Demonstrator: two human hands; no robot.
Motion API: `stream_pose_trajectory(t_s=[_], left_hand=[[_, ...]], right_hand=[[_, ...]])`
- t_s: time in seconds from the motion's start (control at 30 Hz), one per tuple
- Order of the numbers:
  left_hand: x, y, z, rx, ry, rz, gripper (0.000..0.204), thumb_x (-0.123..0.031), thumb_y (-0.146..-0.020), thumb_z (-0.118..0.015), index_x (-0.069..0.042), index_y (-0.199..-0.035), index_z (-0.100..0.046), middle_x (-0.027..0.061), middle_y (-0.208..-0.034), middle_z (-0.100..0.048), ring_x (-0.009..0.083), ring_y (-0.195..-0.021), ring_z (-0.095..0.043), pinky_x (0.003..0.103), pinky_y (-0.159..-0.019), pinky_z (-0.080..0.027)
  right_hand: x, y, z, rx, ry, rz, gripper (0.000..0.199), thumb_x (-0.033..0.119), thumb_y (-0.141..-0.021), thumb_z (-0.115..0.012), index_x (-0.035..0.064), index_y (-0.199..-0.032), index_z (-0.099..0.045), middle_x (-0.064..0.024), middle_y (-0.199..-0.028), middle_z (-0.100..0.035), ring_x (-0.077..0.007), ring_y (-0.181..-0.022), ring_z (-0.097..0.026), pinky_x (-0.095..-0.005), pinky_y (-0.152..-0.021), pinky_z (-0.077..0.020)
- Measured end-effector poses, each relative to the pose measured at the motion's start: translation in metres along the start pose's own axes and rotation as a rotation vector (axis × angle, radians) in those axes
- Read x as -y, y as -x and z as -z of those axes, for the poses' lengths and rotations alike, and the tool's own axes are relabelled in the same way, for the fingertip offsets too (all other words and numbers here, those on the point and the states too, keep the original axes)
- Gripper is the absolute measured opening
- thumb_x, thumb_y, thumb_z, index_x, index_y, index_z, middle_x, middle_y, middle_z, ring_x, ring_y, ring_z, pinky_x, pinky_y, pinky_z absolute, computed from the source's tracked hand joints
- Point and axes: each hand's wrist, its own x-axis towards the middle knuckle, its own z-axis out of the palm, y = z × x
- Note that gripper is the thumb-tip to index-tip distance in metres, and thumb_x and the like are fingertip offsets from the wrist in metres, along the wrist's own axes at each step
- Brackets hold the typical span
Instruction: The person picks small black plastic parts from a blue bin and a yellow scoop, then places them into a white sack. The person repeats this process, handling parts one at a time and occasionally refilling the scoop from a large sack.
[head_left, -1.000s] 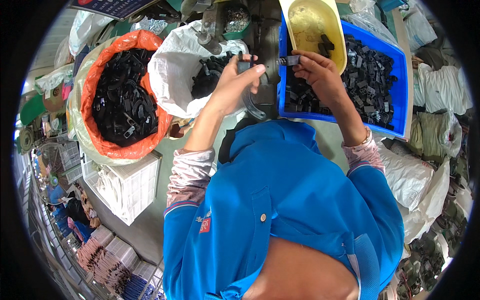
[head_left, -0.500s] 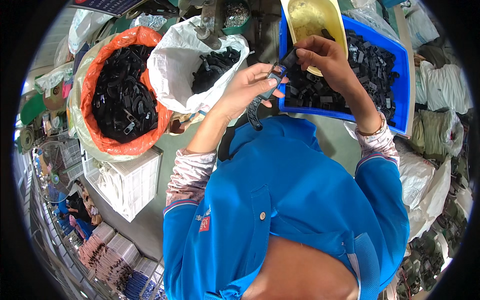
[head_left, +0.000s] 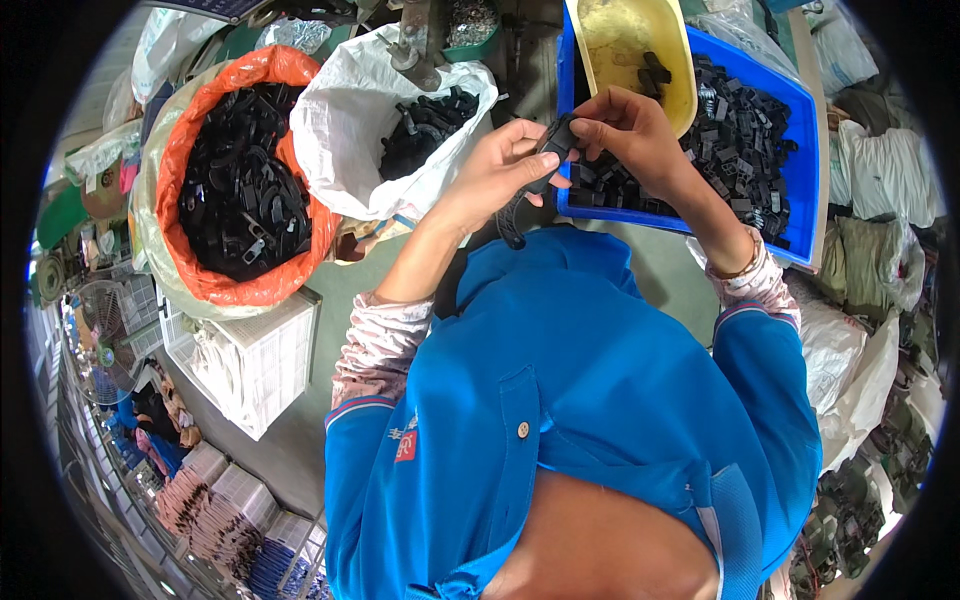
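My left hand and my right hand meet in front of my chest, both gripping one small black plastic part; a thin black strap hangs down from it. The hands hover over the near left corner of a blue bin filled with several black plastic pieces. A yellow scoop lies in that bin just beyond my right hand.
A white sack with black parts stands left of my hands. Further left is an orange-lined bag full of black strap pieces. A white crate sits below it. White bags pile up on the right.
Both hands have drawn together and back toward my chest; the right hand came off the bin's contents and now pinches the same black part as the left.
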Motion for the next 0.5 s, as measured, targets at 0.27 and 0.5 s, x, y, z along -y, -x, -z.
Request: stream_pose_trajectory(t_s=[0.27, 0.5], left_hand=[[0.008, -0.006, -0.006, -0.226, -0.483, -0.147, 0.051, -0.022, -0.086, -0.076, -0.003, -0.125, -0.05, 0.0169, -0.114, -0.067, 0.0274, -0.092, -0.069, 0.035, -0.073, -0.054], [-0.013, -0.001, -0.005, -0.223, -0.766, -0.276, 0.04, -0.022, -0.085, -0.074, -0.006, -0.116, -0.053, 0.021, -0.105, -0.068, 0.0394, -0.1, -0.066, 0.043, -0.081, -0.053]], right_hand=[[-0.013, 0.015, -0.019, -0.043, -0.159, -0.033, 0.017, 0.015, -0.092, -0.071, -0.0001, -0.096, -0.065, -0.0045, -0.091, -0.066, -0.0093, -0.079, -0.063, -0.024, -0.069, -0.0513], [-0.024, 0.012, -0.023, -0.19, -0.352, -0.046, 0.015, 0.012, -0.088, -0.073, 0.001, -0.09, -0.063, -0.0047, -0.085, -0.066, -0.0127, -0.076, -0.065, -0.0253, -0.069, -0.0538]])
